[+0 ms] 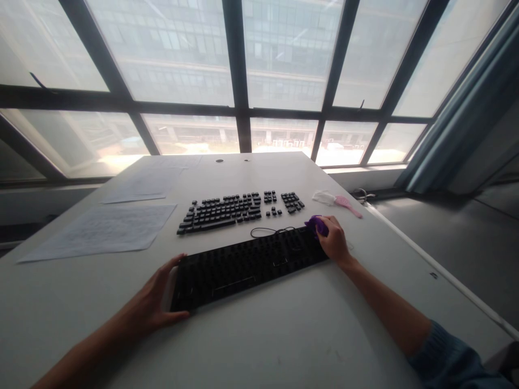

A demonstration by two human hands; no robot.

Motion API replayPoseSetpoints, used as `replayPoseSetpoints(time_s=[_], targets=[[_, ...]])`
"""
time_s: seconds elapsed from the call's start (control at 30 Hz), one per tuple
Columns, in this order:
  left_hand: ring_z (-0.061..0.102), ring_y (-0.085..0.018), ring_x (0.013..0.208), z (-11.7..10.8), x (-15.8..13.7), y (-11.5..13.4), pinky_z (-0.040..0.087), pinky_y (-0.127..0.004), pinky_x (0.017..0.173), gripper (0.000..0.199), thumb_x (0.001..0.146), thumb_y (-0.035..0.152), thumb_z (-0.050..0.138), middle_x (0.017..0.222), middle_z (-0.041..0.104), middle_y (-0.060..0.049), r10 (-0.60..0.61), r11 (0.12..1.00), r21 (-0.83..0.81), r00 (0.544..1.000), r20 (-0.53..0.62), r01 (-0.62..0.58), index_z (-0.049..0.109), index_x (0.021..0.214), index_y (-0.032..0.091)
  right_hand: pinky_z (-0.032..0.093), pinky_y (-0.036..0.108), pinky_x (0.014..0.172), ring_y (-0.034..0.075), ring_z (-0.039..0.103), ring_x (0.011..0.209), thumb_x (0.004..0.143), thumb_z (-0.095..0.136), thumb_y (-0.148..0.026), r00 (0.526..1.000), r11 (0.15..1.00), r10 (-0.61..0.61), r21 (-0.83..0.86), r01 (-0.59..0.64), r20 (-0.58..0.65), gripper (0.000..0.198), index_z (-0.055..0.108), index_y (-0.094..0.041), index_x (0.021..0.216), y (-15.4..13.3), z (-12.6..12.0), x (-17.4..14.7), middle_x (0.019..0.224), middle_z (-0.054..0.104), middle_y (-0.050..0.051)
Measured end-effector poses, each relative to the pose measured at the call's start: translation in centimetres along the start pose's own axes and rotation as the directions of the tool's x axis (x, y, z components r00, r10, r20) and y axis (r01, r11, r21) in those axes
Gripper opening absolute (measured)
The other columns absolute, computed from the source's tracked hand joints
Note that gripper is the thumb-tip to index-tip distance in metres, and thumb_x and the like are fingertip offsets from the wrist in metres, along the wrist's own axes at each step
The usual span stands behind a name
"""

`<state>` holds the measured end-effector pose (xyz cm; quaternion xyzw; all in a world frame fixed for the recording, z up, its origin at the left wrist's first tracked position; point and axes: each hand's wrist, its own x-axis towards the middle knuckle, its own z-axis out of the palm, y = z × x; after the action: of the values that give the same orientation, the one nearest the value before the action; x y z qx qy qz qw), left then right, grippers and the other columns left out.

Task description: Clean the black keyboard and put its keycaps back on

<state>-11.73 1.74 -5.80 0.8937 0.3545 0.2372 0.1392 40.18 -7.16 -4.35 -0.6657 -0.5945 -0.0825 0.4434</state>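
Note:
A black keyboard base with its keycaps off [251, 265] lies at a slant on the white table. Its left end is held by my left hand [152, 300], thumb along the near edge and fingers at the far edge. My right hand [335, 241] is closed around a bunched purple cloth [315, 225], which rests against the base's far right corner. Just beyond the base, the removed black keycaps [221, 210] are laid out in keyboard order. A thin black cable [263, 231] loops behind the base.
Sheets of paper [101, 229] cover part of the table [251, 346] on the left. To the right of the keycaps lie a pink-handled brush [346, 205] and a crumpled white piece [323, 197]. Windows stand behind, and a blue curtain [458, 108] hangs at the right.

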Motion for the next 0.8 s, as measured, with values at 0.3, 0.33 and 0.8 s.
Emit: replayPoseSetpoints(time_s=[0.3,0.33,0.8], targets=[[0.041,-0.046,0.14,-0.1,0.0,0.0,0.041,-0.064,0.111,0.112,0.07,0.052,0.078,0.158,0.036,-0.016,0.001,1.0,-0.014,1.0,0.003,0.0,0.013,0.159,0.032,0.052,0.039,0.092,0.027,0.063,0.1,0.087,0.057,-0.019,0.998,0.998,0.049,-0.052,-0.047,0.03,0.027,0.069,-0.019,0.111,0.2,-0.6,0.0,0.105,0.066,0.011],[0.041,-0.046,0.14,-0.1,0.0,0.0,0.042,-0.063,0.111,0.113,0.069,0.052,0.078,0.157,0.037,-0.016,0.003,1.0,-0.007,1.0,0.003,-0.003,0.014,0.159,0.032,0.051,0.039,0.094,0.027,0.063,0.103,0.087,0.057,-0.019,0.999,0.999,0.036,-0.036,-0.035,0.016,0.028,0.068,-0.019,0.113,-0.1,-0.6,-0.1,0.107,0.065,0.011],[0.041,-0.044,0.141,-0.2,-0.2,0.3,0.043,-0.058,0.112,0.12,0.067,0.056,0.081,0.157,0.037,-0.018,0.013,1.0,0.008,0.999,0.031,-0.013,0.009,0.159,0.031,0.053,0.039,0.089,0.026,0.064,0.099,0.084,0.059,-0.015,0.963,0.997,-0.077,0.047,0.067,0.259,0.034,0.066,-0.023,0.116,-3.7,0.0,-1.5,0.109,0.066,0.008]])
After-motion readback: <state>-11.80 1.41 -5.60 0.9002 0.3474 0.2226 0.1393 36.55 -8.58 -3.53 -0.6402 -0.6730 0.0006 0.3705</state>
